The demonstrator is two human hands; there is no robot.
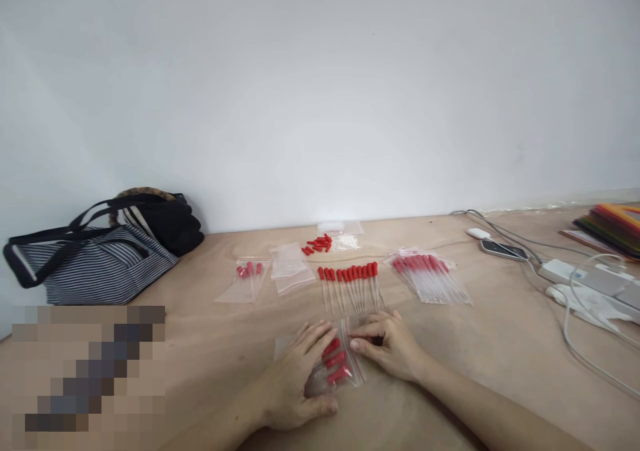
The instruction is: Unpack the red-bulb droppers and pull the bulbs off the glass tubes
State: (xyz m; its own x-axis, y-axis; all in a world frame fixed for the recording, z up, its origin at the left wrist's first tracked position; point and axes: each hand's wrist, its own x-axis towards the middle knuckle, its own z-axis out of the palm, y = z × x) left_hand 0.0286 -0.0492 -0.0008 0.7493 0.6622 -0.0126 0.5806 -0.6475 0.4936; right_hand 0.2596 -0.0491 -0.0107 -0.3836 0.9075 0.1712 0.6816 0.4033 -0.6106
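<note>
A clear zip bag lies flat on the table in front of me. Inside it are droppers with red rubber bulbs; their stems run under my left hand, which rests spread on the bag with the thumb apart. At the bag's red-lined zip edge, my right hand has its thumb and forefinger closed on the upper part of the strip. Just beyond both hands, a row of several loose droppers lies side by side, bulbs pointing away from me.
Filled dropper bags lie right and left of the row. Flat zip bags, loose red bulbs and a pile of clear stems sit behind. A striped bag stands left; a phone, cables and power strip lie right.
</note>
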